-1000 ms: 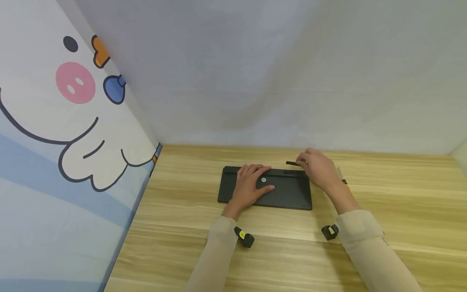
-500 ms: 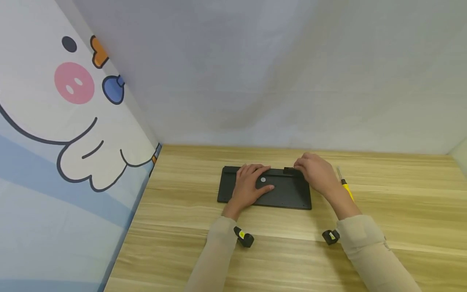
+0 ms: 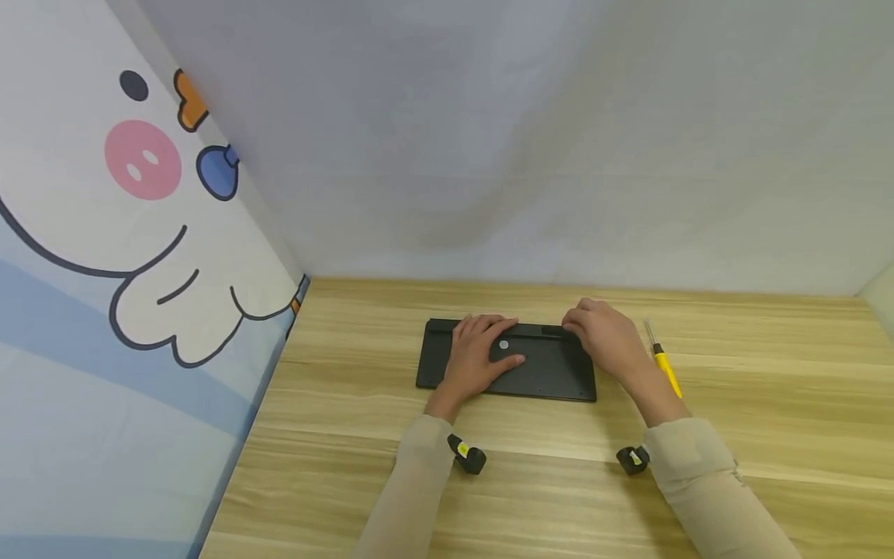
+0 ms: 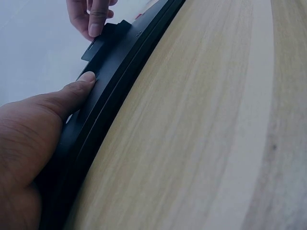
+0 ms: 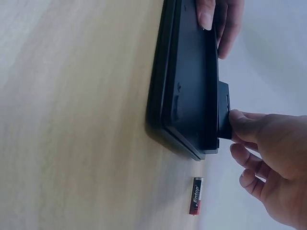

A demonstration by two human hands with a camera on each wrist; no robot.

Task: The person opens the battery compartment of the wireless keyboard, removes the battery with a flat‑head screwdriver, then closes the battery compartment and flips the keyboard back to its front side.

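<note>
A black keyboard [image 3: 552,369] lies face down on the wooden table, its raised ridge along the far side. My left hand [image 3: 476,355] holds it near the middle, thumb on the underside and fingers over the far edge. At the ridge's right part, my right hand [image 3: 604,334] pinches a thin black battery cover [image 5: 223,110] between thumb and fingers. The cover stands tilted up against the ridge in the right wrist view; whether it is seated cannot be told. The left wrist view also shows this cover [image 4: 108,42] beyond my left thumb.
A yellow-handled screwdriver [image 3: 667,369] lies right of the keyboard. Past the keyboard's end, an AA battery [image 5: 195,196] rests on the table in the right wrist view. A pale wall [image 3: 531,155] rises behind the table, and a cartoon-printed panel [image 3: 209,326] stands on the left.
My right hand has brought the battery cover down and toward me, from above the far edge onto the keyboard's ridge. The left hand stays put. More of the screwdriver shows.
</note>
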